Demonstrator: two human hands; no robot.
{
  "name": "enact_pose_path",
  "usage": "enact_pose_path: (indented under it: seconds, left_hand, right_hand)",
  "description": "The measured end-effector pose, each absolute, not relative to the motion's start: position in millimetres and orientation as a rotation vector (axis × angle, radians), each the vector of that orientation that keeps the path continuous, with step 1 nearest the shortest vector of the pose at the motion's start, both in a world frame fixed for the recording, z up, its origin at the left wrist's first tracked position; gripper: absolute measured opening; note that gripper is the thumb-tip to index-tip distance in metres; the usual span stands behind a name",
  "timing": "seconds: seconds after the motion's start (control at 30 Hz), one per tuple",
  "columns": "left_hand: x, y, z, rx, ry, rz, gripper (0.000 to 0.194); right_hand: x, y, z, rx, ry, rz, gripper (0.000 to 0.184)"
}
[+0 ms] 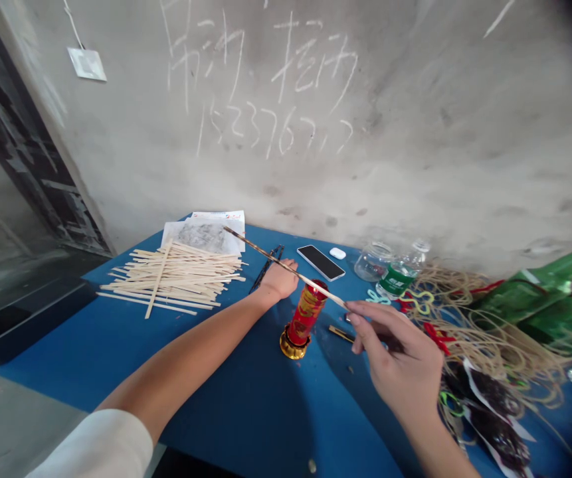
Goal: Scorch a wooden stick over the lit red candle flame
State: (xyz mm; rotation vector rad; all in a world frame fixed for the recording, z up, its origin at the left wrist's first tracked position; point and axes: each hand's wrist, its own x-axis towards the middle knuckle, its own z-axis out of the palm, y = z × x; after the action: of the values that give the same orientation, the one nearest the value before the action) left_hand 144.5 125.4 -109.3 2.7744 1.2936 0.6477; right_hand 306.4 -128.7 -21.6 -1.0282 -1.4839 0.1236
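Observation:
My right hand (pixel 398 355) pinches the pale end of a thin wooden stick (pixel 310 281). The stick slants up to the left, and its far part is charred dark brown. Below it, a red and gold candle (pixel 307 312) stands upright on a gold base, the stick crossing at its top. Beyond the candle, my left hand (pixel 280 279) is low over the table with its fingers curled; what they hold, if anything, is hidden. Just left of that hand lie dark, thin sticks (pixel 266 267). A large pile of pale wooden sticks (pixel 181 272) lies farther left.
On the blue table (pixel 246 411) are papers (pixel 203 229), a phone (pixel 321 262), a white earbud case (pixel 337 253), a glass jar (pixel 373 260) and a water bottle (pixel 401 272). Tangled cord (pixel 509 345) and green bottles (pixel 539 292) crowd the right. A wall rises behind.

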Motion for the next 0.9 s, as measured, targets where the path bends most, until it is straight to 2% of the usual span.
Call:
enact_pose_path:
  seconds: [0.9]
  left_hand:
    - [143.4, 140.7, -127.2, 2.79, 1.259, 0.713, 0.041]
  right_hand:
    - [319.7, -137.6, -24.2, -1.051, -1.485, 0.08, 0.018]
